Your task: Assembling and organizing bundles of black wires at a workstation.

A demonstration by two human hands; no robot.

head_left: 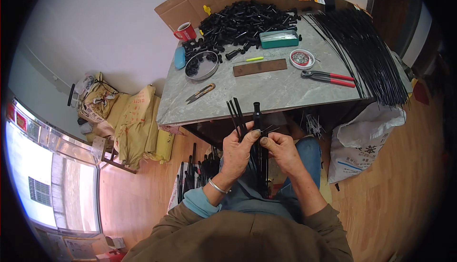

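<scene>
My left hand [237, 151] is closed round several thin black rods [236, 112] whose ends stick up past the fingers. Between the two hands stands a thicker black tube [257, 116] with a knobbed top, its lower part running down over my lap. The left thumb presses against this tube. My right hand [284, 153] is closed in a pinch beside it, thumb and forefinger meeting at a fine wire-like piece [269, 129] that crosses near the tube. Its exact form is too small to make out. Both hands are just in front of the table's near edge.
The grey table [190, 112] holds thread snips [201, 93], red-handled pincers [328, 78], a rusty bar [260, 68], a bowl [202, 66], a green box [279, 39], a red mug [185, 32], a heap of black parts [247, 21] and long black rods [364, 48]. A white sack [357, 148] stands right.
</scene>
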